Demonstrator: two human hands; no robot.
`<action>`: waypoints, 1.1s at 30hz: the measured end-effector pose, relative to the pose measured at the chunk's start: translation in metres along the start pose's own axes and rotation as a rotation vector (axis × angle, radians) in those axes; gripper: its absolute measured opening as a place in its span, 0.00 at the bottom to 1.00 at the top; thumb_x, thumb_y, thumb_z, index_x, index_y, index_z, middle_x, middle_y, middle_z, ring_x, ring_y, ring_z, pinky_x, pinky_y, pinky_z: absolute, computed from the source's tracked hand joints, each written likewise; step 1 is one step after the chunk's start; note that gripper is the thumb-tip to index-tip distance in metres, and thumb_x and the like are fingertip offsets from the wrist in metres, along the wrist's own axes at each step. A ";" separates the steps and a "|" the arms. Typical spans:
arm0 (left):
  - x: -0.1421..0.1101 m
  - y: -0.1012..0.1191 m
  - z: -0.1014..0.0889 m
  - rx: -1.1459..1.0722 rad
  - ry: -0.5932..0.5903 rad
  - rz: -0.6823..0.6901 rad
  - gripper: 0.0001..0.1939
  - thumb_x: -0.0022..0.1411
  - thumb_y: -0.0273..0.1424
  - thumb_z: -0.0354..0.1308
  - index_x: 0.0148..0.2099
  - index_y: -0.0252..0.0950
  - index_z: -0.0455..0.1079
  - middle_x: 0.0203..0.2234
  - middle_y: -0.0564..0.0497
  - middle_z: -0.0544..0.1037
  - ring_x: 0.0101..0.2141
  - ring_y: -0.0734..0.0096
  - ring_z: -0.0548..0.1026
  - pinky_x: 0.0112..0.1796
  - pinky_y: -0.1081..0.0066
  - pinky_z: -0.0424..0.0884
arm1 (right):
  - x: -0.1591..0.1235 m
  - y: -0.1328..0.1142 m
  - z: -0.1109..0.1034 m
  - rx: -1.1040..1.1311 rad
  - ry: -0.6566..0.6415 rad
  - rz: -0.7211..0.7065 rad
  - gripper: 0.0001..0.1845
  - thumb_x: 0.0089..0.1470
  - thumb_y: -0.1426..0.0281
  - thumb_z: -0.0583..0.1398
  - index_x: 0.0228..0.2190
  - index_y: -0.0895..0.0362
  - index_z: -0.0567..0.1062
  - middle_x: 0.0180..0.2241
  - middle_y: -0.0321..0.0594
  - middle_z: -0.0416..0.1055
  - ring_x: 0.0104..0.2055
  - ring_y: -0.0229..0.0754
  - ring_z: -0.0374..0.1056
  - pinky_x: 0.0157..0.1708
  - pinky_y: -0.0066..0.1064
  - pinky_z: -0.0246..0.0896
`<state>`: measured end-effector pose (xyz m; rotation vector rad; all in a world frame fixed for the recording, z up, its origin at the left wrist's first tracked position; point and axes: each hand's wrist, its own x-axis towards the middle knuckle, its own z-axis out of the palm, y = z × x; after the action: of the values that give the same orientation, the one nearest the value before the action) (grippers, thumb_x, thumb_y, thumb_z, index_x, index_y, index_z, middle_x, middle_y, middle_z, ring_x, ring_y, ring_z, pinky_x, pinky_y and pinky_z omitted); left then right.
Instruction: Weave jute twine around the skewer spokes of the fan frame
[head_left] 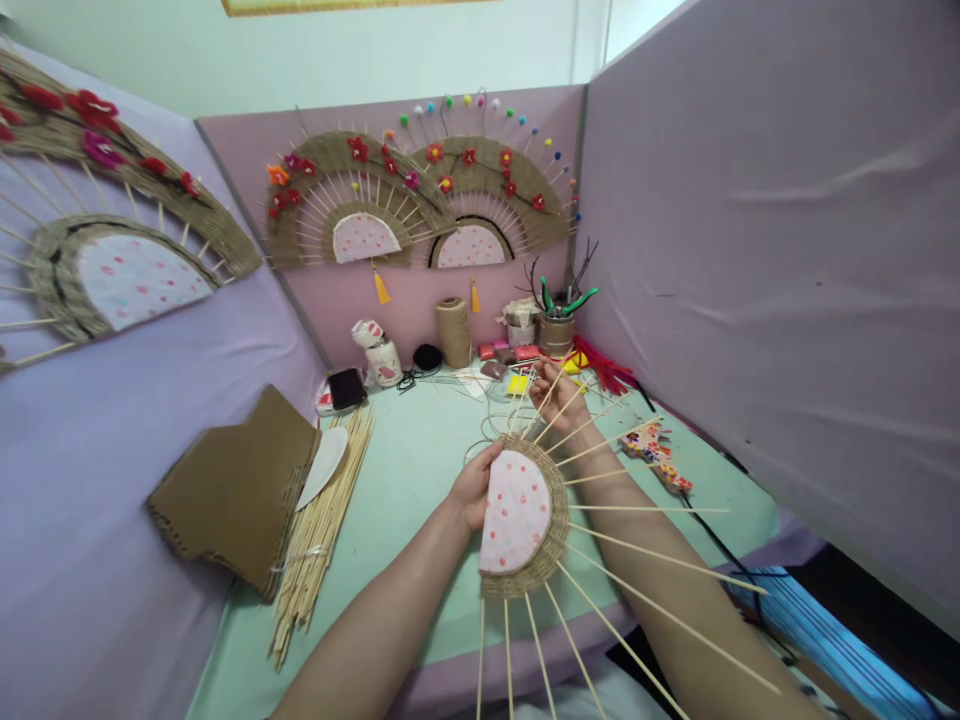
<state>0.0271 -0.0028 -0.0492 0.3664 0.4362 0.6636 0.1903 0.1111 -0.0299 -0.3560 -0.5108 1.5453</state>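
Observation:
My left hand grips the straight edge of a half-round fan frame, thumb on its front. The frame has a white centre with pink dots, a woven twine band round the curve, and thin bamboo sticks fanning outward. Beyond its upper end, my right hand is among the top sticks, fingers pinched together. What they pinch is too small to make out. Loose thin twine loops on the table just left of those sticks.
A bundle of bamboo sticks and cut cardboard lie left. At the back stand a twine spool, a white jar and a pot with green-handled pliers. Finished fans hang on the partition. A patterned glue gun lies right.

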 end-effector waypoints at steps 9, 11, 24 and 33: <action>0.004 -0.002 -0.005 -0.009 0.023 0.020 0.19 0.64 0.35 0.47 0.42 0.26 0.73 0.34 0.40 0.81 0.36 0.58 0.79 0.48 0.61 0.65 | 0.001 -0.001 -0.002 -0.058 -0.043 -0.030 0.08 0.48 0.76 0.61 0.31 0.52 0.74 0.31 0.29 0.76 0.18 0.25 0.54 0.22 0.17 0.57; 0.004 -0.002 -0.005 -0.019 0.029 0.016 0.20 0.64 0.36 0.47 0.42 0.25 0.73 0.33 0.40 0.81 0.36 0.58 0.79 0.48 0.62 0.65 | 0.001 -0.002 -0.002 -0.074 -0.028 -0.034 0.09 0.48 0.77 0.60 0.30 0.52 0.74 0.31 0.29 0.76 0.18 0.25 0.56 0.22 0.17 0.57; -0.001 0.000 0.006 -0.033 0.023 0.068 0.19 0.64 0.36 0.47 0.41 0.25 0.73 0.32 0.40 0.81 0.36 0.59 0.79 0.48 0.62 0.64 | -0.014 0.034 0.004 -0.362 0.021 0.094 0.15 0.34 0.77 0.69 0.30 0.56 0.77 0.29 0.37 0.77 0.28 0.35 0.72 0.27 0.23 0.67; -0.005 0.002 0.011 -0.052 0.050 0.122 0.19 0.63 0.36 0.49 0.45 0.24 0.72 0.32 0.40 0.81 0.41 0.58 0.78 0.52 0.62 0.62 | -0.048 0.052 0.031 -0.520 -0.127 0.352 0.25 0.22 0.74 0.74 0.30 0.59 0.78 0.31 0.42 0.78 0.29 0.40 0.73 0.28 0.28 0.66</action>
<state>0.0279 -0.0066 -0.0372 0.3294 0.4454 0.8030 0.1314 0.0611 -0.0351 -0.7826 -0.9956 1.7676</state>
